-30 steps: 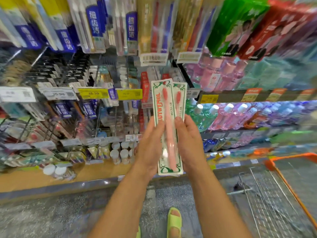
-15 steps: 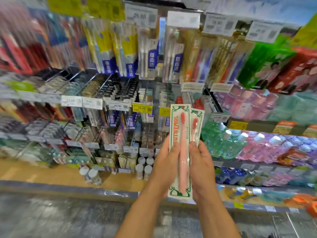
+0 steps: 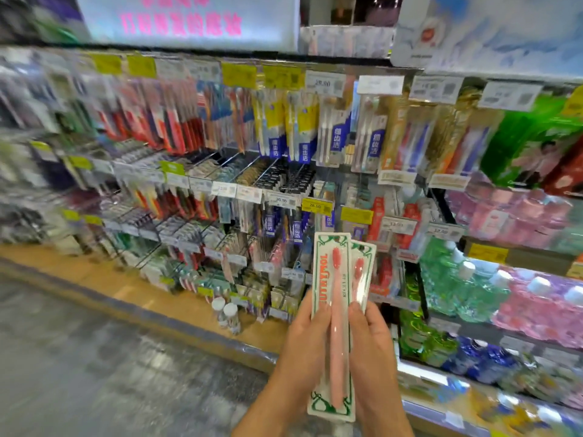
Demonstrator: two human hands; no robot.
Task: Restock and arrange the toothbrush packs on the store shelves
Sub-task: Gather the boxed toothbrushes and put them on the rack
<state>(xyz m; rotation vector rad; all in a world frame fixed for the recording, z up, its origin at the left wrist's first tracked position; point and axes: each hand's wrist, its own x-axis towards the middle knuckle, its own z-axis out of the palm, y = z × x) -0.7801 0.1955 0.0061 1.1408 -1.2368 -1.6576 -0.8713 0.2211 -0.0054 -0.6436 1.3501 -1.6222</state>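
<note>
Before shelves (image 3: 284,171): two flat white toothbrush packs (image 3: 335,316), green-bordered, glossy, pink brush each, overlapped upright. Left hand (image 3: 304,339) grips left edge, right hand (image 3: 372,342) grips right edge.

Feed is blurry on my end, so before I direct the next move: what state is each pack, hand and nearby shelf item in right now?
Front toothbrush pack: upright, sealed, held between both hands.
Rear toothbrush pack: behind the front one, offset right, mostly hidden.
Left hand: grips the packs' left edge.
Right hand: grips their right edge.
Hanging toothbrush packs: on pegs, stocked.
Mouthwash bottles: upright, capped.
</note>
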